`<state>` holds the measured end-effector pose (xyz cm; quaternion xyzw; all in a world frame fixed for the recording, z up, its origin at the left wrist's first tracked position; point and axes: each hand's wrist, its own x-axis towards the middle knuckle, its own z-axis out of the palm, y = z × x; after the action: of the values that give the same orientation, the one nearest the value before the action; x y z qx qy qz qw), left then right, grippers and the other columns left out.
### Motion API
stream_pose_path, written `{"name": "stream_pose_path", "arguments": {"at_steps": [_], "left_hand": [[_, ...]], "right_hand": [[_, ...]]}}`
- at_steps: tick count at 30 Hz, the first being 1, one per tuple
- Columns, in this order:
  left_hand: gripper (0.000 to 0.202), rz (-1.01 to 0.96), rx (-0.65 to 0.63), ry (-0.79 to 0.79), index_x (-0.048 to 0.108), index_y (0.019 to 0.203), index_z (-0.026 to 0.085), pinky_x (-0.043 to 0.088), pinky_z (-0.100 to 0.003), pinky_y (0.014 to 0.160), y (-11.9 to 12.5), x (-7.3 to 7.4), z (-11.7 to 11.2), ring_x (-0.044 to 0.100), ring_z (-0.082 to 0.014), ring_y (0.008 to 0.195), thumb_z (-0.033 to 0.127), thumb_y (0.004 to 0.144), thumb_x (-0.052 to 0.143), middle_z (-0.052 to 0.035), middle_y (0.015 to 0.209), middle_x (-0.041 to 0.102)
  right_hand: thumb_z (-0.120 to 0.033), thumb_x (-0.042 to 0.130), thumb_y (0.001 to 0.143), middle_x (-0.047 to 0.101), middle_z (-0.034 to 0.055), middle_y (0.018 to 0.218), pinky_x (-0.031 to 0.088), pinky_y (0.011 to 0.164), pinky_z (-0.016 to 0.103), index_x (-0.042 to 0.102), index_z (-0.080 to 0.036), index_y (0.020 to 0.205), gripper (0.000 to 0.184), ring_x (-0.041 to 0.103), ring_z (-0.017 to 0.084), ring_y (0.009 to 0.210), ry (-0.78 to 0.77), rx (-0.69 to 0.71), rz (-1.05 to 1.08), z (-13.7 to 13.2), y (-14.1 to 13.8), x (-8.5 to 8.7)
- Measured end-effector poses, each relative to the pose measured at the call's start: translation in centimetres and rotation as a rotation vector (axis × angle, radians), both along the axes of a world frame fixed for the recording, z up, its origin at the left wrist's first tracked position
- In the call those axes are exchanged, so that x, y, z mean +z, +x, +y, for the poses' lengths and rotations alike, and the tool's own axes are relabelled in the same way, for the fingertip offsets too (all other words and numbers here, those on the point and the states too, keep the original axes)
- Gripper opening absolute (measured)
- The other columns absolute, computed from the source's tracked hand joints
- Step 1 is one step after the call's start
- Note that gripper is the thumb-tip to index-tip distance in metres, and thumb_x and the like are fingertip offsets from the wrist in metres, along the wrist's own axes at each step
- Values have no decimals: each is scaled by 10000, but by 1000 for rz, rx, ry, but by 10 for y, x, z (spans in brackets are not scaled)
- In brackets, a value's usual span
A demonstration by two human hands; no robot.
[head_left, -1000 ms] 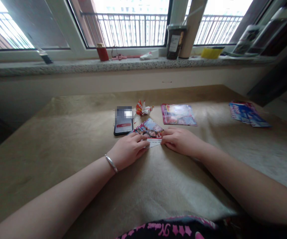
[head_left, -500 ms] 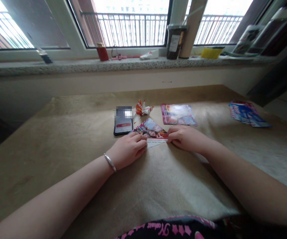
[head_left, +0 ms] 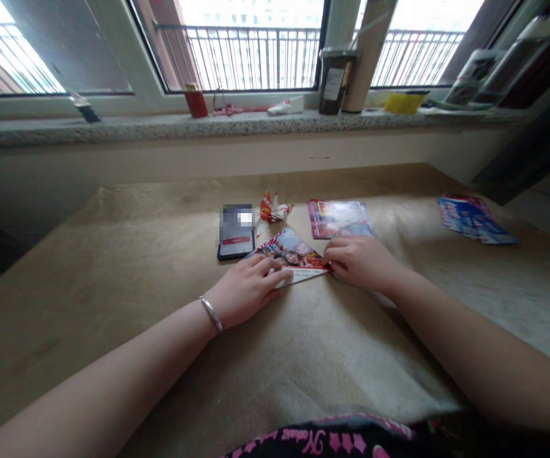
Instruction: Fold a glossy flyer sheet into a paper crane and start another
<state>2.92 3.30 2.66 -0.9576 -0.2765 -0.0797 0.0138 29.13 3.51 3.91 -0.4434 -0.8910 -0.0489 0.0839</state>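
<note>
A colourful printed sheet of paper point(head_left: 290, 248), folded into a triangle with a white lower strip, lies on the table between my hands. My left hand point(head_left: 248, 280) rests on its left part, fingers stretched out over the paper. At the right corner, the fingers of my right hand point(head_left: 353, 259) are pinched together on the paper's edge. Just behind the sheet stands a red and white folded paper figure point(head_left: 275, 208). A phone point(head_left: 236, 232) lies beside it on the left, its screen partly pixelated.
On the wooden table point(head_left: 112, 267), a stack of printed leaflets point(head_left: 340, 218) lies behind my right hand. Fanned blue leaflets point(head_left: 475, 219) are farther right. The stone windowsill point(head_left: 255, 126) holds a red container point(head_left: 196, 102), a dark lidded jar point(head_left: 336, 81) and a yellow item point(head_left: 404, 102).
My right hand has shifted slightly right and away from me along the paper's edge. My left fingers have spread farther onto the white strip, and the sheet has turned slightly.
</note>
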Motion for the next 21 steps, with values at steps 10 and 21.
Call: {"name": "stream_pose_path", "arguments": {"at_steps": [10, 21], "left_hand": [[289, 3, -196, -14, 510, 1175, 229, 437, -371, 938, 1, 1, 2, 486, -189, 1111, 192, 933, 358, -60, 1218, 538], [291, -56, -331, -80, 545, 1138, 206, 462, -342, 913, 1, 4, 2, 502, -192, 1092, 159, 908, 373, -63, 1143, 590]], "right_hand": [[-231, 461, 843, 586, 57, 1203, 433, 931, 389, 624, -222, 1083, 290, 540, 221, 1077, 22, 59, 186, -2, -11, -8], [-287, 524, 813, 515, 92, 1290, 349, 1029, 431, 473, -197, 1271, 470, 442, 235, 1201, -98, 72, 236, 4, -9, -19]]}}
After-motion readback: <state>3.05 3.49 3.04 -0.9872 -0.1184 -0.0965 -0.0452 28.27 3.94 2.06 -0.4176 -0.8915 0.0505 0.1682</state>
